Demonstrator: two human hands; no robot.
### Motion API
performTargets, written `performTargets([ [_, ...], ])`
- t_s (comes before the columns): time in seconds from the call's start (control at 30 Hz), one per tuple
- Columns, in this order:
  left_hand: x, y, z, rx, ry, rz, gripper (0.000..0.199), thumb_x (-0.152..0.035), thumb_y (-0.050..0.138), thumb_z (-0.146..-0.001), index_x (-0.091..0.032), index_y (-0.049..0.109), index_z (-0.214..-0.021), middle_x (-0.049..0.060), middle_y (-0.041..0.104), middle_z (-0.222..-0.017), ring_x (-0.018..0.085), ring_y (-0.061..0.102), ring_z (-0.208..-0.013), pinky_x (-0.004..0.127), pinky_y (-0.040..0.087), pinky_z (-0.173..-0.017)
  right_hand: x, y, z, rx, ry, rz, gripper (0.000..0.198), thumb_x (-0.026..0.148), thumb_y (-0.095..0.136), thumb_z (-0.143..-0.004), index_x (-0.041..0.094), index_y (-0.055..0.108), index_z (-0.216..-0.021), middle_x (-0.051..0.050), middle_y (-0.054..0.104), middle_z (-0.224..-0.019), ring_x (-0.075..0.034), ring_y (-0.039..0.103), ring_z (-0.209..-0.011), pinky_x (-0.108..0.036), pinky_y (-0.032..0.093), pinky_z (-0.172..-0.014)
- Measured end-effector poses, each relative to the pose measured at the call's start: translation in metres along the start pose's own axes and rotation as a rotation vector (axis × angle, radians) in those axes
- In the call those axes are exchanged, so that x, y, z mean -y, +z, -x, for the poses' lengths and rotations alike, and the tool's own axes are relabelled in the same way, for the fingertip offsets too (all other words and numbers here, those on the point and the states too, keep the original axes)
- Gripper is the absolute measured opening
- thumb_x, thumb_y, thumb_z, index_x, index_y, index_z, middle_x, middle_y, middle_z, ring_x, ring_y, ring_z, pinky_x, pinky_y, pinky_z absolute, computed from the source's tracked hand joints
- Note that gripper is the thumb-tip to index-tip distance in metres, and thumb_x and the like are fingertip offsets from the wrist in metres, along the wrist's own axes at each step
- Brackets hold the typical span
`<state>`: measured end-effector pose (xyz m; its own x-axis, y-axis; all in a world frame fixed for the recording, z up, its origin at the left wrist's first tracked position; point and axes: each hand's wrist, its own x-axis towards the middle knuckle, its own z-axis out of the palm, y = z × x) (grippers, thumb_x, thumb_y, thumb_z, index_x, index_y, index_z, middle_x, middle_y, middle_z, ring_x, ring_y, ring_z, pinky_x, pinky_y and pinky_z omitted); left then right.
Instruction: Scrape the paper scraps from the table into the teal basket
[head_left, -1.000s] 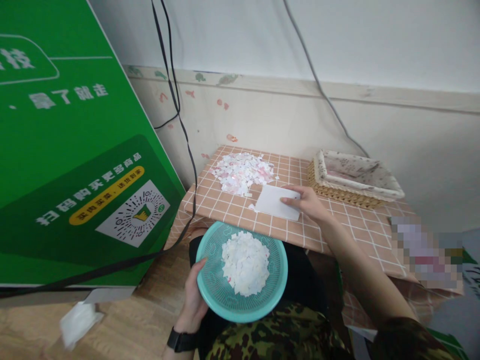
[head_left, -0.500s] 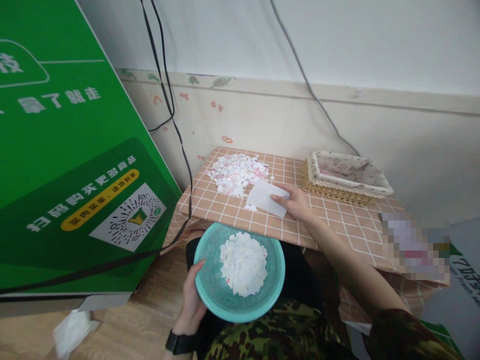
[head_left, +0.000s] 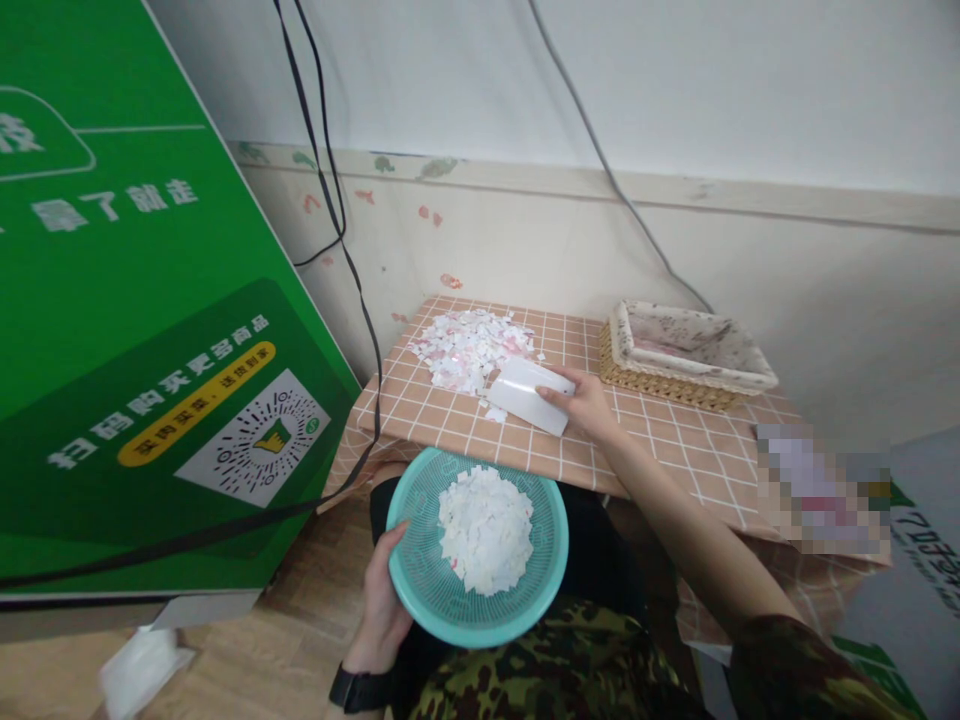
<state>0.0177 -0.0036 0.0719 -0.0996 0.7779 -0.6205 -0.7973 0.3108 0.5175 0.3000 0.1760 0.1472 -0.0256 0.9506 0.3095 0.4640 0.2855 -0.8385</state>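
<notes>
My left hand grips the left rim of a round turquoise plastic basket, just below the table's front edge. A mound of small white paper scraps lies in the basket. Over the table, my right hand pinches the right end of a flat white card, its glossy face up. The card's left edge is beside a heap of white and pinkish paper scraps. A few loose scraps lie at its near edge.
A brown checked cloth covers the table. At the back right stands a woven basket with a floral lining. A green panel rises on the left, with a black cable hanging past it. A wall closes the back.
The white card has tilted slightly and shifted a little, so its surface now shines. My left hand and the turquoise basket keep their place; the view has shifted slightly.
</notes>
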Motion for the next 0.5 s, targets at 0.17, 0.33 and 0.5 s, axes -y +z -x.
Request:
performTargets([
  [0.17,0.001,-0.002,-0.003,0.002,-0.03,-0.002,0.018,-0.021,0.064,-0.07,-0.01,0.07,-0.083,0.009,0.074,-0.078,0.024,0.068,-0.07,0.038,0.053,-0.073,-0.017,-0.015,0.003,-0.074,0.064,0.009,0.046,0.042,0.067,-0.068,0.016,0.066,-0.107,-0.009,0.069,-0.097,-0.025,0.063,-0.082,-0.037,0.05,-0.069],
  [0.33,0.0,0.0,-0.001,0.015,-0.016,0.003,0.018,-0.021,0.064,-0.071,-0.01,0.071,-0.084,0.009,0.074,-0.078,0.022,0.068,-0.07,0.035,0.053,-0.073,-0.02,-0.015,0.008,0.036,0.044,-0.017,0.043,0.04,0.068,-0.068,0.019,0.067,-0.105,-0.008,0.068,-0.102,-0.025,0.063,-0.086,-0.036,0.05,-0.071],
  [0.5,-0.001,0.0,0.001,0.005,0.0,0.003,0.013,-0.02,0.065,-0.07,-0.012,0.071,-0.078,0.007,0.074,-0.073,0.021,0.067,-0.066,0.033,0.053,-0.07,-0.014,-0.012,0.006,-0.001,0.062,-0.025,0.043,0.039,0.069,-0.067,0.017,0.067,-0.104,-0.008,0.068,-0.1,-0.025,0.063,-0.086,-0.037,0.049,-0.074],
])
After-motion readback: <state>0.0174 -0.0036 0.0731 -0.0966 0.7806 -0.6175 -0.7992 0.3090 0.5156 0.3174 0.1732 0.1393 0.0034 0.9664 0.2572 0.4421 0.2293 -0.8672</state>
